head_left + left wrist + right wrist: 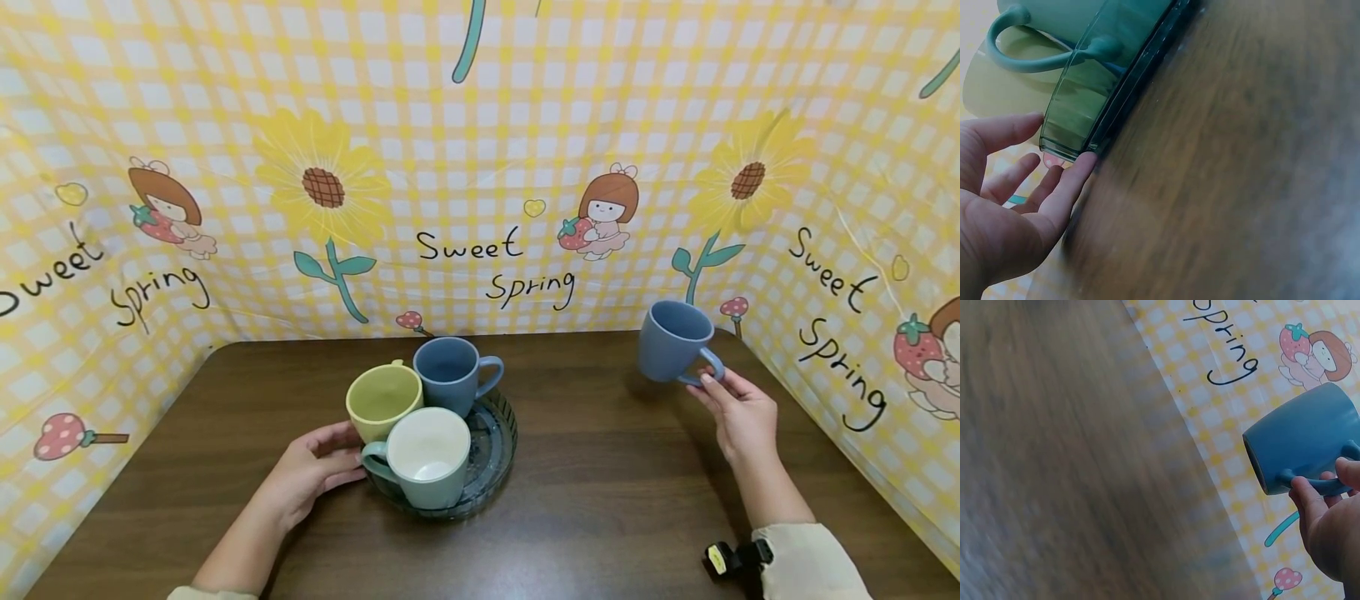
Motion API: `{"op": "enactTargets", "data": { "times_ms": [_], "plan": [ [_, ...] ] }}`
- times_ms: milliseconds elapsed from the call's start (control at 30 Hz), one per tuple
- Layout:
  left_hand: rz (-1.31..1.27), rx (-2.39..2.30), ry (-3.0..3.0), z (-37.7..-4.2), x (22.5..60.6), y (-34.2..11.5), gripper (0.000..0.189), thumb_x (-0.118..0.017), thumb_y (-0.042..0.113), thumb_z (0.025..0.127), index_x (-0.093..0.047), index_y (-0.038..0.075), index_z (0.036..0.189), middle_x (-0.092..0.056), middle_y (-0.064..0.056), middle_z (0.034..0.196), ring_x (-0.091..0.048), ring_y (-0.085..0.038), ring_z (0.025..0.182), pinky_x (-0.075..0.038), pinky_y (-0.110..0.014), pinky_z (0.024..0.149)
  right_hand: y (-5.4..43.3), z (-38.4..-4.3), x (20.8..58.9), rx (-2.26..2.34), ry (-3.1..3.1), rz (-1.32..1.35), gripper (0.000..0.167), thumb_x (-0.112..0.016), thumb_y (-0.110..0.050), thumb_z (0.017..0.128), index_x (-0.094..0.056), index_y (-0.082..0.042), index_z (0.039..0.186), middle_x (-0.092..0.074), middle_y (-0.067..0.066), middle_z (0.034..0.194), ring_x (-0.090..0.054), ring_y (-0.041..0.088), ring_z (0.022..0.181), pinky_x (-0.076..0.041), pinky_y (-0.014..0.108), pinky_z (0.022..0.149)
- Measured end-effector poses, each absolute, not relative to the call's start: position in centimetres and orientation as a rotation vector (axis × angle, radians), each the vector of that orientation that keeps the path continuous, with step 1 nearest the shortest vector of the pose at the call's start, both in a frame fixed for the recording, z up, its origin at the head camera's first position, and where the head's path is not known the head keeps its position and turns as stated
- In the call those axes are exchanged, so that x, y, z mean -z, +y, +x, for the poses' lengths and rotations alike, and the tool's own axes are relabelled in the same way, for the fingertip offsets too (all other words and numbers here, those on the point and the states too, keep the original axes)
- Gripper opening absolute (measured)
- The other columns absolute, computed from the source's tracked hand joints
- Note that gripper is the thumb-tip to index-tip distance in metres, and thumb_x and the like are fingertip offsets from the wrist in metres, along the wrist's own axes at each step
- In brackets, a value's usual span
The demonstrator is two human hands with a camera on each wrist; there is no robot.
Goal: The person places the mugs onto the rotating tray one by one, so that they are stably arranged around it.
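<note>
A blue mug hangs above the far right of the table, roughly upright. My right hand grips it by the handle, thumb and fingers pinching the loop, also plain in the right wrist view on the mug. Near the middle-left, my left hand holds the edge of a round dark-green glass tray. In the left wrist view, its thumb meets the tray's rim and a finger lies at the base. On the tray stand a yellow-green mug, a second blue mug and a pale green mug, close together.
Brown wooden table lies beneath everything. A yellow checked cloth with printed flowers and figures walls the back and both sides. On the table by my right sleeve is a small black device.
</note>
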State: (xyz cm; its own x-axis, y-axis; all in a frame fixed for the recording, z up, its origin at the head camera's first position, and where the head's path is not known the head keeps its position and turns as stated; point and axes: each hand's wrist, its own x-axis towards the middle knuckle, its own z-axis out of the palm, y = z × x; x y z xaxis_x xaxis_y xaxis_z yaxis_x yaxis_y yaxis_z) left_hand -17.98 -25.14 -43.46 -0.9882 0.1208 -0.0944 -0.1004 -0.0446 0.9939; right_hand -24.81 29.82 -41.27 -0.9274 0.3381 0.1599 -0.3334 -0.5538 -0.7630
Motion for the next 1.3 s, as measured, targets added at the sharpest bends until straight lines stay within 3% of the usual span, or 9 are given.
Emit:
{"op": "enactTargets", "data": {
  "times_ms": [433, 867, 1100, 1300],
  "plan": [
    [0.042, -2.140, 2.045, -18.3, 43.0, -25.1, 0.067, -0.063, -0.005, 0.088, -0.028, -0.014, 0.145, -0.051, -0.017, 0.126, -0.061, -0.016, 0.101, -0.056, -0.039, 0.087, 28.9, -24.3, 40.7, -2.487, -1.239, 0.084, 0.022, -0.058, 0.019, 0.087, -0.075, 0.005, 0.093, -0.072, 0.012, 0.083, -0.071, 0.018, 0.080, -0.059, 0.037, 0.072],
    [0.073, -2.133, 2.011, -18.1, 43.3, -25.3, 0.080, -0.069, -0.007, 0.084, -0.022, -0.012, 0.148, -0.044, -0.025, 0.135, -0.060, -0.016, 0.104, -0.055, -0.044, 0.088, 28.0, -23.7, 40.6, -2.511, -1.261, 0.200, 0.023, -0.054, 0.020, 0.089, -0.073, 0.009, 0.098, -0.072, 0.013, 0.086, -0.070, 0.020, 0.085, -0.059, 0.037, 0.074],
    [0.075, -2.104, 2.001, -18.1, 43.5, -25.6, 0.082, -0.073, -0.006, 0.082, -0.024, -0.012, 0.147, -0.052, -0.016, 0.126, -0.060, -0.016, 0.105, -0.055, -0.043, 0.089, 27.1, -23.2, 40.6, -2.531, -1.305, 0.239, 0.026, -0.053, 0.020, 0.090, -0.074, 0.007, 0.096, -0.072, 0.013, 0.087, -0.070, 0.019, 0.085, -0.059, 0.037, 0.076],
    [0.071, -2.145, 1.956, -18.0, 43.6, -26.0, 0.072, -0.071, -0.007, 0.084, -0.032, -0.013, 0.144, -0.058, -0.011, 0.119, -0.062, -0.016, 0.103, -0.055, -0.043, 0.090, 26.3, -23.0, 40.5, -2.564, -1.330, 0.277, 0.030, -0.051, 0.020, 0.091, -0.075, 0.003, 0.095, -0.072, 0.011, 0.088, -0.070, 0.018, 0.085, -0.058, 0.037, 0.077]
  ]
}}
